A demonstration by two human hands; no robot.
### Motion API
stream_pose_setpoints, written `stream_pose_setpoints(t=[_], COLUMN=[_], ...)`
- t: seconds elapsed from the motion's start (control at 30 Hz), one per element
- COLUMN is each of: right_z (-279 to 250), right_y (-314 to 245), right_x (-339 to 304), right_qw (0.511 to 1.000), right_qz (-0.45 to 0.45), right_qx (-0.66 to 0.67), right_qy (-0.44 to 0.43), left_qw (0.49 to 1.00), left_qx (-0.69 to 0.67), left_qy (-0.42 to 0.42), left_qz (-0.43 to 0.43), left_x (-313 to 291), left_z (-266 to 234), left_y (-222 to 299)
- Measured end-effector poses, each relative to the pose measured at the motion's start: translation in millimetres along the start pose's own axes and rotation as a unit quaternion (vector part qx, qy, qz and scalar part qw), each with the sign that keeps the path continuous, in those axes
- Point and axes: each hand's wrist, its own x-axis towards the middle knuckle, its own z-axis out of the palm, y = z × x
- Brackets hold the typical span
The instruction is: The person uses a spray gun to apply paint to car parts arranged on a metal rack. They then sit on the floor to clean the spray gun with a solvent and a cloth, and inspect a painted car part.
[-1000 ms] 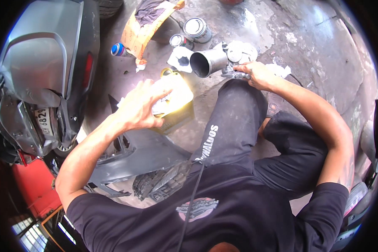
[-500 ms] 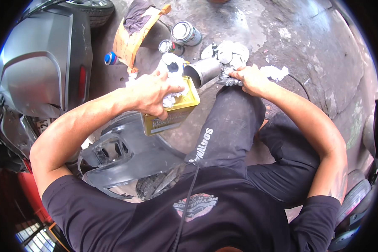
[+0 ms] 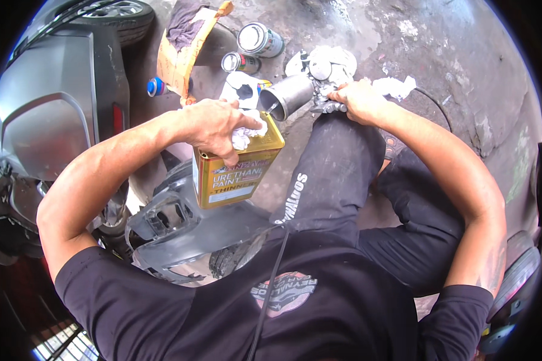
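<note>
My left hand (image 3: 214, 127) grips a gold rectangular tin (image 3: 238, 171) from above, with a crumpled white rag (image 3: 245, 135) pressed between palm and tin top. The tin tilts so its far corner meets the mouth of a metal cup (image 3: 295, 96). A thin pale streak shows at that mouth; whether it is liquid is hard to tell. The cup lies tipped toward the tin and joins a silvery spray gun (image 3: 326, 103). Above my knee, my right hand (image 3: 361, 102) is closed on the gun, its fingers partly hiding the body.
Ahead stand two round cans (image 3: 260, 41), a white container (image 3: 241, 88), a blue-capped can (image 3: 156, 87) and cardboard with a cloth (image 3: 183, 42). White lidded tubs (image 3: 331, 63) and a rag (image 3: 394, 88) lie beyond my right hand. Car bumpers (image 3: 48, 90) fill the left side.
The tin has tipped further, its labelled side now facing me more and its bottom nearer. The metal cup has shifted slightly left and stays by the tin's corner.
</note>
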Motion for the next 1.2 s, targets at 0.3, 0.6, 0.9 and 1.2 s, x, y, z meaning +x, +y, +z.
stream_pose_setpoints(t=[0.3,0.6,0.9,1.2], right_z=[1,-15,-17,3], right_y=[-12,-21,-41,-27], right_x=[4,4,8,14], right_qw=[0.996,0.999,0.929,0.944], right_qz=[0.058,0.004,0.048,0.062], right_qx=[0.047,0.042,0.326,0.286], right_qy=[0.050,0.018,0.167,0.151], left_qw=[0.999,0.999,0.999,0.998], left_qx=[0.008,0.022,0.040,0.012], left_qy=[0.022,0.004,-0.014,-0.057], left_qz=[0.039,0.024,0.014,-0.015], left_x=[8,4,2,5], left_z=[9,-1,2,-2], left_y=[-13,-7,-9,-14])
